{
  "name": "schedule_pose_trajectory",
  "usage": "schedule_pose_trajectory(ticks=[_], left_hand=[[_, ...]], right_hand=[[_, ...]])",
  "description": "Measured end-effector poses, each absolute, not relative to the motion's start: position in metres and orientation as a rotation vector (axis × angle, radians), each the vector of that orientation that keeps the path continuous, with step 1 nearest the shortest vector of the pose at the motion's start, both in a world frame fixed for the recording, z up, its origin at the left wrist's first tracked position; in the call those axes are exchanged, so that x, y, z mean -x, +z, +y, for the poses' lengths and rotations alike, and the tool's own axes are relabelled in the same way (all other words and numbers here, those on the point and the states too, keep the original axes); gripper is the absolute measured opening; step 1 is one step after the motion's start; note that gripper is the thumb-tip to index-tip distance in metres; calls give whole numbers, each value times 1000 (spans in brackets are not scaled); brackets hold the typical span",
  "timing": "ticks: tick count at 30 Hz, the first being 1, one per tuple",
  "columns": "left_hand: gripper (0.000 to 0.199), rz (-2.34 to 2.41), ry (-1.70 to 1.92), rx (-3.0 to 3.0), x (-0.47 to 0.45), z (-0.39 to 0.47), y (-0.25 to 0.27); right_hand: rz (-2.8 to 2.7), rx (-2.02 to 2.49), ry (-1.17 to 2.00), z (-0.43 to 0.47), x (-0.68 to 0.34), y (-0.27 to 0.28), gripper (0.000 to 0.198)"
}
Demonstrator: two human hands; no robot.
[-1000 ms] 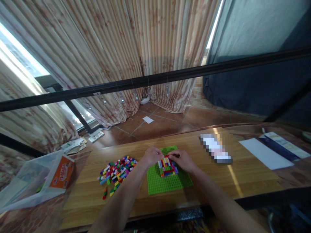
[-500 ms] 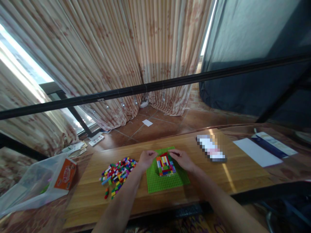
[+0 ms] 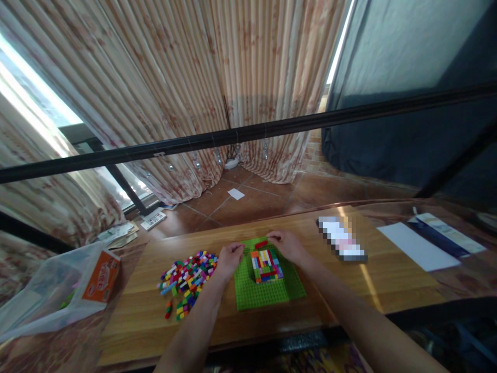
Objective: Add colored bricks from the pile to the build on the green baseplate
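Observation:
A green studded baseplate [image 3: 248, 299] lies on the wooden table, bearing a low block of multicoloured toy bricks [image 3: 267, 267]. Behind that block, a long red brick [image 3: 261, 244] is set apart from it, near the plate's far edge. My right hand [image 3: 288, 246] reaches in from the right, its fingers pinched together at the red brick's right end. The grip itself is partly hidden. At the plate's far left corner is my left hand [image 3: 231, 257], thumb and fingers closed together; whatever may be between them is too small to see.
A heap of loose bricks [image 3: 190, 272] spreads left of my left forearm. A pixelated phone-like object [image 3: 341, 239] lies right. Beyond the table's left end stands a clear plastic bin [image 3: 50, 305]; white paper [image 3: 423, 246] lies off the right end. A dark rail [image 3: 248, 133] crosses beyond the table.
The red brick has shifted away from the brick block toward the plate's far edge, along with my right hand. My left hand has drawn slightly left, away from the block.

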State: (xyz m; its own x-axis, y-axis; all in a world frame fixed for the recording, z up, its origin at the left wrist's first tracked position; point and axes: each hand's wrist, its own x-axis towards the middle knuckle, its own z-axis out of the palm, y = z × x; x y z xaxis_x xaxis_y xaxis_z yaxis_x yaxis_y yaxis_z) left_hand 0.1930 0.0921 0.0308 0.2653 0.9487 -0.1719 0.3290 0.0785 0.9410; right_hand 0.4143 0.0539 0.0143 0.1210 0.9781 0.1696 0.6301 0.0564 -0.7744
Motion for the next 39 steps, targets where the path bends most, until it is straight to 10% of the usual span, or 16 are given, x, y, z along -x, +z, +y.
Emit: schedule_pose_trajectory(ticks=[29, 39], left_hand=[[20, 1096, 907, -1668, -185, 56, 50], [22, 903, 895, -1448, -200, 20, 56]], right_hand=[[-1396, 2131, 144, -51, -432, 8, 27], [-1527, 1486, 455, -45, -361, 51, 20]])
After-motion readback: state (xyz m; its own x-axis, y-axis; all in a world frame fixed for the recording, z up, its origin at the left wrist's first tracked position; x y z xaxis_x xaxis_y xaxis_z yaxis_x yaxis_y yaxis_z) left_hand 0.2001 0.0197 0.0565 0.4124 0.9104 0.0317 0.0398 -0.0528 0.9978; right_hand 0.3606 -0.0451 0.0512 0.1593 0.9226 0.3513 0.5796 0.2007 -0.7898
